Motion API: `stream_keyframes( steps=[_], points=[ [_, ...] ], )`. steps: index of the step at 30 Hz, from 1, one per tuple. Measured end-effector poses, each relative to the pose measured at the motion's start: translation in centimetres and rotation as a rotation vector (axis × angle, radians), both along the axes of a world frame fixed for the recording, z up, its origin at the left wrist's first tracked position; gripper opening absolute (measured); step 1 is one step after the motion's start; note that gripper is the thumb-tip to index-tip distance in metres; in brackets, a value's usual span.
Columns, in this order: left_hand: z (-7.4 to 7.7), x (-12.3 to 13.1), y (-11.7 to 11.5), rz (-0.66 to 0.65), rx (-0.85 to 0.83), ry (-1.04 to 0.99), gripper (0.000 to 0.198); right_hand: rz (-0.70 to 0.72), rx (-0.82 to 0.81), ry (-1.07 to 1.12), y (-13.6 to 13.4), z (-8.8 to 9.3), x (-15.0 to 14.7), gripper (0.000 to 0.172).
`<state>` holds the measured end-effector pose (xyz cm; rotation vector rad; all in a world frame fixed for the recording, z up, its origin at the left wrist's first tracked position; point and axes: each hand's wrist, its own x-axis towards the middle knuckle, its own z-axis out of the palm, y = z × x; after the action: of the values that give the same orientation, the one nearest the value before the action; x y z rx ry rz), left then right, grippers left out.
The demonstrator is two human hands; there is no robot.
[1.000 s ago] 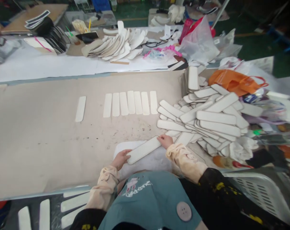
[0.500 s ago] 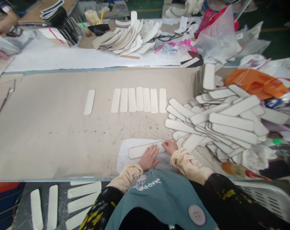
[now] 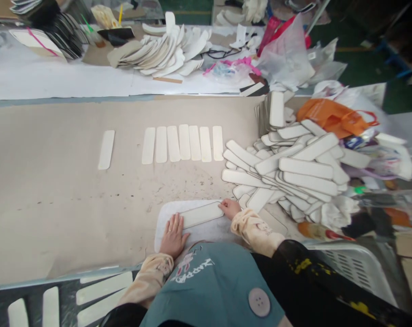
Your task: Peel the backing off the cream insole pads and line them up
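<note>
A long cream strip with rounded ends lies flat on a white pad at the near edge of the brown table. My left hand rests flat on the strip's left end and on the pad, fingers spread. My right hand pinches the strip's right end. A big heap of the same strips lies just right of my right hand. Further back a row of several strips lies side by side, with a single strip apart to the left.
White sheets, a fan of curved cream pieces, plastic bags and an orange bag crowd the far and right sides. More strips lie on a lower shelf at my near left. A grey plastic crate stands at my near right.
The strip went from being held tilted above the pad to lying flat on it. My left hand slid from the strip's middle to its left end. The camera shifted slightly.
</note>
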<state>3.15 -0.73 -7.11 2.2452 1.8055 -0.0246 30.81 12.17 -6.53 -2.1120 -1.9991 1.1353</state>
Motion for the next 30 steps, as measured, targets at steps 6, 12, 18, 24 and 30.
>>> stream_keyframes(
  steps=[6, 12, 18, 24, 30],
  points=[
    [-0.8, -0.1, 0.0, 0.005, 0.018, 0.010, 0.066, 0.039, 0.089, 0.002, -0.1, 0.8, 0.7, 0.020],
    [-0.9, 0.0, 0.0, 0.013, 0.017, 0.008, 0.066, 0.345, 0.321, 0.111, -2.8, 1.9, -1.0, 0.048],
    [-0.9, 0.1, 0.0, 0.006, 0.023, 0.022, 0.066, 0.848, 0.367, 0.170, -4.8, 0.8, -3.9, 0.072],
    [-0.7, 0.3, 0.1, 0.013, 0.020, 0.032, 0.067, 0.600, 0.343, -0.030, -4.2, -0.2, 0.4, 0.073],
    [-0.7, 0.0, 0.0, 0.027, -0.007, -0.047, 0.068, 0.382, 0.319, -0.066, -3.2, 0.2, 1.7, 0.065]
  ],
)
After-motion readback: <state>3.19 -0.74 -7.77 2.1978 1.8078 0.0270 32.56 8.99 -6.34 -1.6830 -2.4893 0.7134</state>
